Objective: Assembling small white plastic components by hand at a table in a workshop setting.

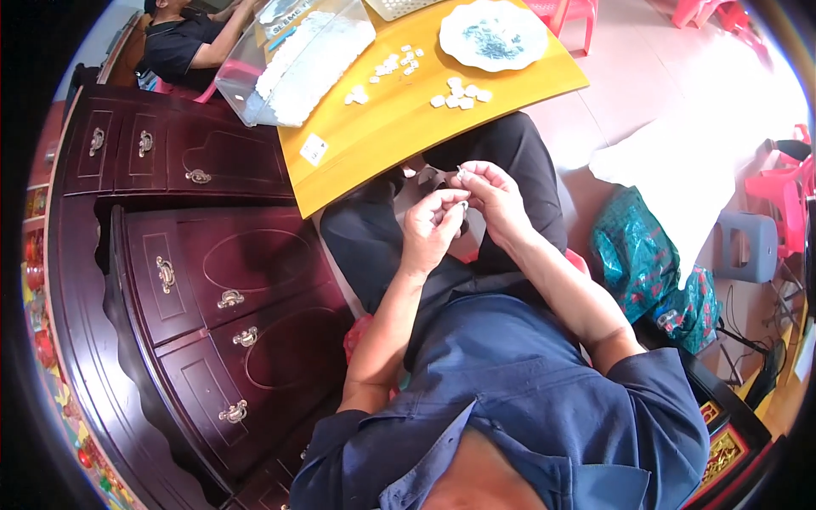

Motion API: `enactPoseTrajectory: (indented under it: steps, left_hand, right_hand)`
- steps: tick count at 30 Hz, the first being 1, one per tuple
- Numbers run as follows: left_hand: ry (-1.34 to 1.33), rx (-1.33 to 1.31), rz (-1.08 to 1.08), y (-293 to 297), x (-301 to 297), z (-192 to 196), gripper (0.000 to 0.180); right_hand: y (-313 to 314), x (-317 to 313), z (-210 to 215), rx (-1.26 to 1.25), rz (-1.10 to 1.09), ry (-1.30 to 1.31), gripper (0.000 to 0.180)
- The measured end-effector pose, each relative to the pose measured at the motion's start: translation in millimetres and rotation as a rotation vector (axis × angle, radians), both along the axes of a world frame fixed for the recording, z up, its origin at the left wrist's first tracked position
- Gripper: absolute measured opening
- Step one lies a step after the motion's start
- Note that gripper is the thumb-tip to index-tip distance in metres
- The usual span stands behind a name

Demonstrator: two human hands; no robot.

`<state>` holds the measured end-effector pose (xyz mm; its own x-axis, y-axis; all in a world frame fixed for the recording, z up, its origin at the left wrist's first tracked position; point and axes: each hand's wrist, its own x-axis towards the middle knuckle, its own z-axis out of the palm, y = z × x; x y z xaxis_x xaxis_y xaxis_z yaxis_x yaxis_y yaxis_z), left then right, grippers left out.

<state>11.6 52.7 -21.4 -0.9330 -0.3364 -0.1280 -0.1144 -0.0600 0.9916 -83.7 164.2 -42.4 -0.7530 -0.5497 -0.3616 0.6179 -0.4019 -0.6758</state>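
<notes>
Over my lap, just off the near edge of the yellow table (340, 183), both hands are raised close together. My right hand (497, 204) pinches a small whitish piece (461, 174) between thumb and fingertips; its kind is too small to tell. My left hand (431, 225) is closed in a pinch beside it, and what its fingertips hold I cannot make out. Beyond the hands, several small white pieces (463, 95) lie in loose groups on the table. A white scalloped plate (452, 53) at the far right holds many small grey-blue bits.
A clear plastic bag (246, 98) full of white pieces lies at the table's far left, near a small white card (313, 150). Dark red cabinets (221, 280) stand to the left. Green bags (633, 246) and a grey stool (748, 246) are on the right. Another person (183, 47) sits far left.
</notes>
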Motion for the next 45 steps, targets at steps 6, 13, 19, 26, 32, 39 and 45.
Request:
enactPoseTrajectory:
  steps: [6, 13, 19, 26, 32, 39, 45]
  left_hand:
    - [-0.043, 0.093, -0.097, 14.5, 1.7, -6.5, 0.025]
    - [-0.034, 0.032, -0.118, 20.6, 3.0, -8.5, 0.025]
    - [0.162, -0.522, -0.163, 18.1, -0.6, -9.7, 0.023]
    - [0.109, -0.416, -0.036, 22.0, 6.6, -9.8, 0.012]
    - [0.062, -0.201, 0.08, -11.7, 8.6, 3.9, 0.01]
    - [0.05, -0.072, 0.17, -33.4, 5.8, 10.4, 0.011]
    - [0.083, -0.092, 0.183, -38.3, 8.0, 10.0, 0.019]
  right_hand:
    - [0.2, -4.2, -12.6, -0.183, 0.001, -0.166, 0.01]
    - [0.9, -3.7, -10.6, -0.189, 0.018, -0.185, 0.01]
    - [1.8, -5.1, -16.2, -0.18, 0.061, -0.195, 0.009]
    - [-2.5, -0.4, -8.4, -0.142, 0.041, -0.062, 0.009]
    - [-1.2, 3.0, -2.9, -0.025, 0.056, 0.171, 0.01]
    - [-3.5, 11.6, -7.1, 0.074, 0.108, 0.349, 0.012]
    - [-3.5, 12.9, -7.2, 0.064, 0.171, 0.325, 0.012]
